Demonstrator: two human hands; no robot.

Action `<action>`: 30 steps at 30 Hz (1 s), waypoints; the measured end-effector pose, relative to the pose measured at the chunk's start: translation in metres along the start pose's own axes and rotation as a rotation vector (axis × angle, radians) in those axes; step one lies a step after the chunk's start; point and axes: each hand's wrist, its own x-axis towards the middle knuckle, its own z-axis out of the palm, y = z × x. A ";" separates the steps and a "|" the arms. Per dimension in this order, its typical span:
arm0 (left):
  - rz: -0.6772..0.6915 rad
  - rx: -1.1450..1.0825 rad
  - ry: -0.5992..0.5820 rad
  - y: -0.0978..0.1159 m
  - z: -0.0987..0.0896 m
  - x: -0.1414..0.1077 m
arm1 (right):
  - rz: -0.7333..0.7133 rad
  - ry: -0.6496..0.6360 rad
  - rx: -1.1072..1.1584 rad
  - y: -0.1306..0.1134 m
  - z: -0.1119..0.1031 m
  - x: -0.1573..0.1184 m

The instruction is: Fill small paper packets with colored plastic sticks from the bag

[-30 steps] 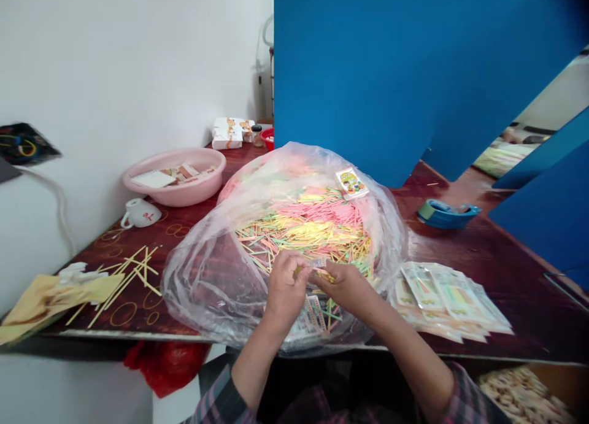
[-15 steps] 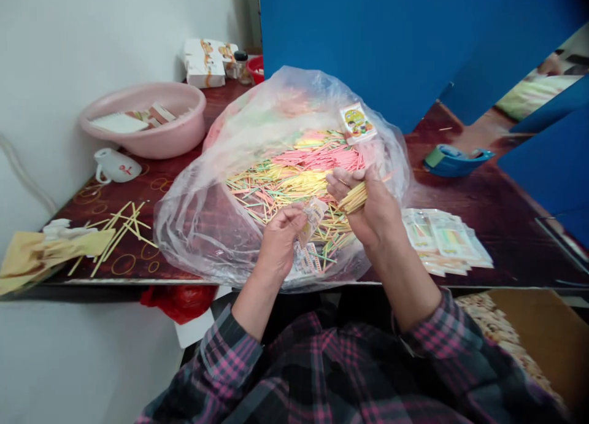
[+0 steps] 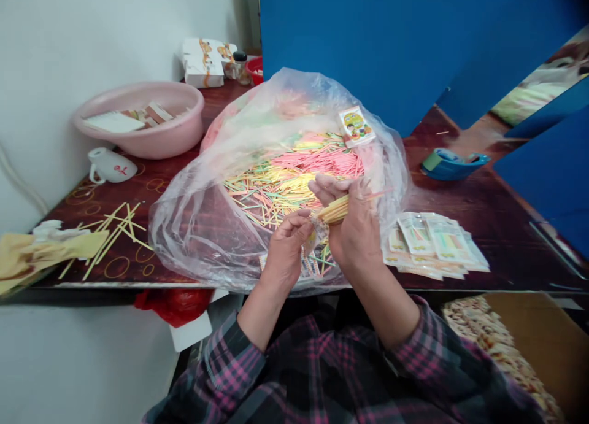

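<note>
My left hand [image 3: 288, 249] pinches a small clear plastic packet [image 3: 317, 231] by its edge. In my right hand [image 3: 356, 227] lies a bundle of thin yellow sticks [image 3: 335, 210], held under the thumb, with their ends at the packet's mouth. Whether any stick tips are inside the packet I cannot tell. Both hands are over a large clear plastic bag [image 3: 184, 234], which lies open and full of loose pink, yellow and green sticks [image 3: 262, 194]. Below my left hand, printed sheets or packets [image 3: 309, 265] lie partly hidden. A small printed card box [image 3: 356, 127] rests on the bag.
Filled flat packets [image 3: 444, 240] lie in a pile at the right. Behind them is a blue tape dispenser [image 3: 453, 164]. To the left are a pink basin [image 3: 138, 142], a white mug lying on its side [image 3: 110, 165], loose yellow sticks [image 3: 113, 237] and a yellow cloth-like piece [image 3: 50, 255].
My right hand has moved left and slightly down, bringing the stick bundle up against the packet in my left hand. The view has shifted slightly.
</note>
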 end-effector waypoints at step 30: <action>0.042 0.099 0.160 -0.005 -0.004 0.004 | -0.074 -0.077 -0.496 0.045 -0.057 0.036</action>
